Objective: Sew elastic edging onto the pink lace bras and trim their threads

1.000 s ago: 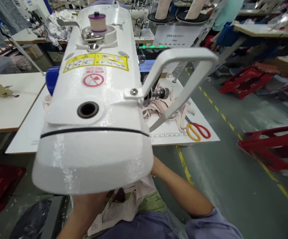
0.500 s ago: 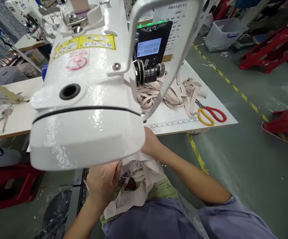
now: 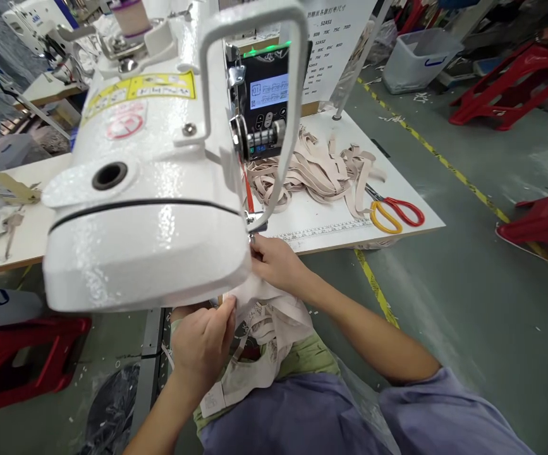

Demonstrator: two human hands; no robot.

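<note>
A white sewing machine (image 3: 150,253) fills the upper left of the view and hides its needle area. Below its head, a pale beige bra (image 3: 286,322) with straps and a white label hangs down over my lap. My left hand (image 3: 202,344) pinches the bra's edge between thumb and fingers, just under the front of the machine head. On the other side, my right hand (image 3: 280,265) is closed at the fabric beside the machine, close to the needle side. Its fingertips are partly hidden behind the machine head.
On the white table, a heap of beige strap strips (image 3: 316,170) lies beside red-and-yellow-handled scissors (image 3: 397,213) and a printed ruler scale (image 3: 321,232). A lit control panel (image 3: 268,95) stands behind. Red stools (image 3: 515,88) and a clear bin (image 3: 420,60) are on the floor.
The view has shifted, so the machine appears farther left. My right hand shows more from behind the machine head. Both hands remain at the bra.
</note>
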